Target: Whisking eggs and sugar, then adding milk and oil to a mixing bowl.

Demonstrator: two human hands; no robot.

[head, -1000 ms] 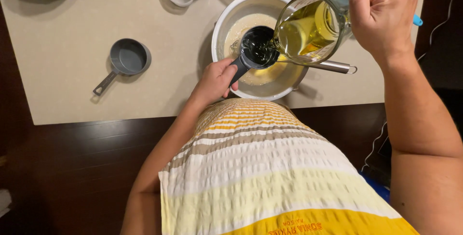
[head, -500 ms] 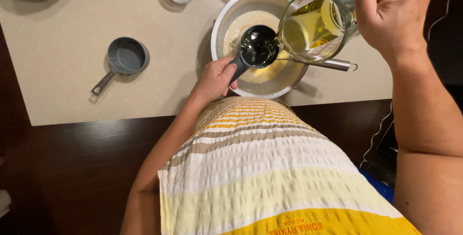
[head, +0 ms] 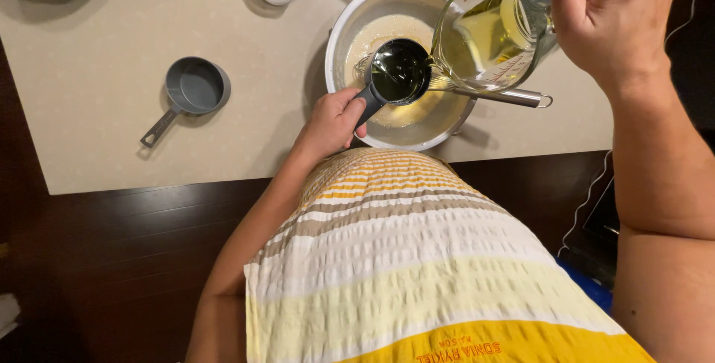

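Fingers [head: 350,110] round the dark scoop [head: 398,72] — handle toward the body.

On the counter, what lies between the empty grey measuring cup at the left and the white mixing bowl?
Nothing: in the head view, only bare beige counter separates the grey measuring cup from the white bowl.

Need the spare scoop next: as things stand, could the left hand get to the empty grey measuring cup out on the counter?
Probably yes, but not right now. The left hand is holding the dark measuring cup over the white bowl. The grey measuring cup sits to its left on bare counter, with nothing between.
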